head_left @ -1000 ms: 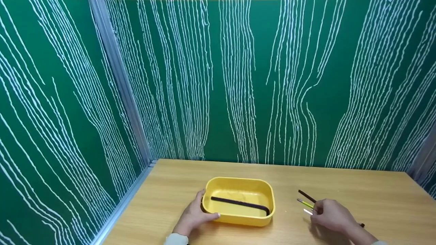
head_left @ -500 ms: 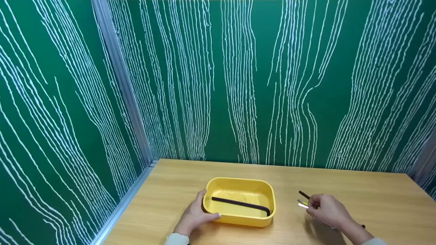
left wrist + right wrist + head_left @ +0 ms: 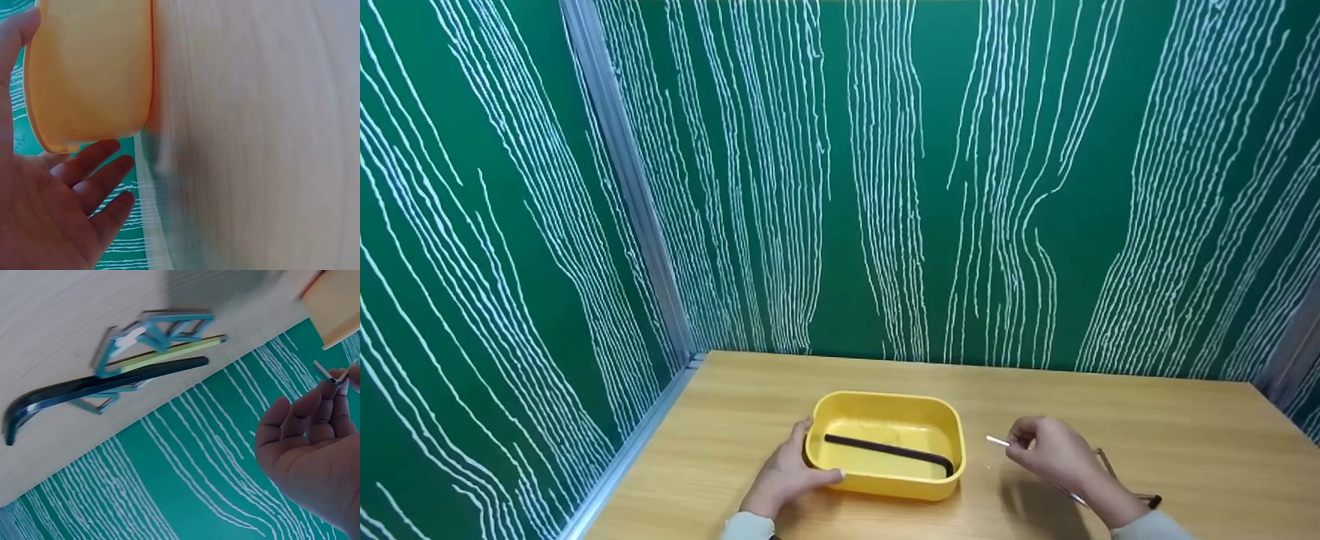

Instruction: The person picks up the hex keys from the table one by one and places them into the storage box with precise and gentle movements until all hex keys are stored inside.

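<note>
A yellow plastic box point(image 3: 894, 489) stands on the table, with a long black hex key point(image 3: 885, 448) lying slantwise inside. My left hand point(image 3: 789, 474) holds the box's left end, thumb at the front rim and fingers around the far side. In the left wrist view, its lower fingers are spread beside the box's end. Right of the box, my right hand point(image 3: 1056, 454) pinches a small silver hex key point(image 3: 323, 372), bent into an L, just above the table. Behind that hand lie another black hex key point(image 3: 115, 384) and a yellow-green stick point(image 3: 169, 354).
Several shiny angular metal pieces point(image 3: 180, 316) lie blurred and overlapping around the black hex key; their kind is unclear. The wooden table point(image 3: 780, 369) ends against green walls point(image 3: 877, 315) with white wavy lines. A grey metal post point(image 3: 641, 187) marks the left corner.
My right hand has moved left and slightly away from the loose pieces, bringing the small silver hex key toward the box. My left hand and the box have stayed in place.
</note>
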Tool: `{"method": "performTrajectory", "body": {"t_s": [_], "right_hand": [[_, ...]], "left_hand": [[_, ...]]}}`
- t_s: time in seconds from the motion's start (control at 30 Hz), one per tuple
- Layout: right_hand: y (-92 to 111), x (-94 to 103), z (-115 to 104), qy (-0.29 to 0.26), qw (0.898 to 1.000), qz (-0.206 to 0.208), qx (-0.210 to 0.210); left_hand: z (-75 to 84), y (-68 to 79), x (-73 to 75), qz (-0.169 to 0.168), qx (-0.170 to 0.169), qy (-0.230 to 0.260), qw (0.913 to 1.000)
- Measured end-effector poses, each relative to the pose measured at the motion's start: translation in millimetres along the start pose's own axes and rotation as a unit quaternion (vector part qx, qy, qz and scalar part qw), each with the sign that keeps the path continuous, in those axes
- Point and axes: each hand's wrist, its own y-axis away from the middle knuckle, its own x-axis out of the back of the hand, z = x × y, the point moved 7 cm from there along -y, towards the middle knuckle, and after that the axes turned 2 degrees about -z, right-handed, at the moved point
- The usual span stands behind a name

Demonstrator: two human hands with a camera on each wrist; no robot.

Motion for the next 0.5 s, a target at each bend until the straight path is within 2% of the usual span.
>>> {"method": "performTrajectory", "body": {"t_s": [0.3,0.5], "right_hand": [[-10,-8.7,-27,-0.029,0.999,-0.017,0.001],[-17,-15.8,-44,-0.03,0.999,-0.021,0.026]], "left_hand": [[0.5,0.4,0.1,-0.005,0.008,0.0,1.0],[2.2,0.1,1.7,-0.004,-0.018,-0.005,0.9998]]}}
